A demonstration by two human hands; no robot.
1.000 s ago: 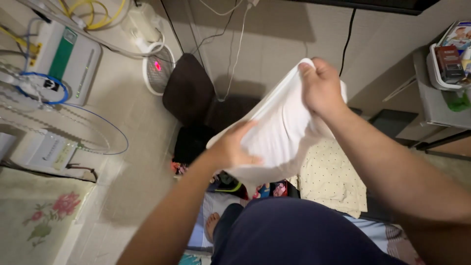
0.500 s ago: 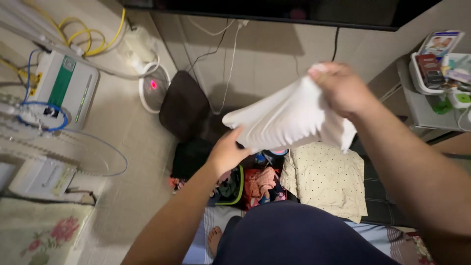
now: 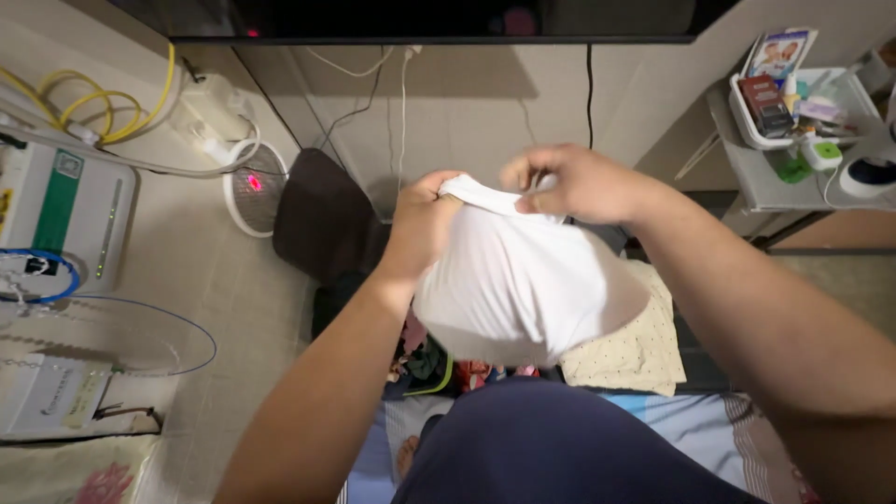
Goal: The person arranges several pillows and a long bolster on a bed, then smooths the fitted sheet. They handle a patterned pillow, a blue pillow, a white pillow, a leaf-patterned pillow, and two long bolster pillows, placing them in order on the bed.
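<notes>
A white garment (image 3: 523, 289) hangs in front of me, held up by its top edge. My left hand (image 3: 422, 224) grips the left end of that edge. My right hand (image 3: 574, 182) pinches the edge a little to the right, close to the left hand. The cloth droops below both hands and hides part of a pile of clothes. Beneath it lies a cream dotted cloth (image 3: 635, 350) and some colourful clothes (image 3: 443, 364).
A dark cushion (image 3: 322, 219) leans by the wall. A round white device with a red light (image 3: 252, 187) stands left of it. White boxes with cables (image 3: 65, 215) sit on the left. A grey shelf with a white basket (image 3: 793, 98) is at the right.
My left hand has risen from under the garment to grip its top edge next to my right hand. The garment now hangs down instead of lying stretched between the hands.
</notes>
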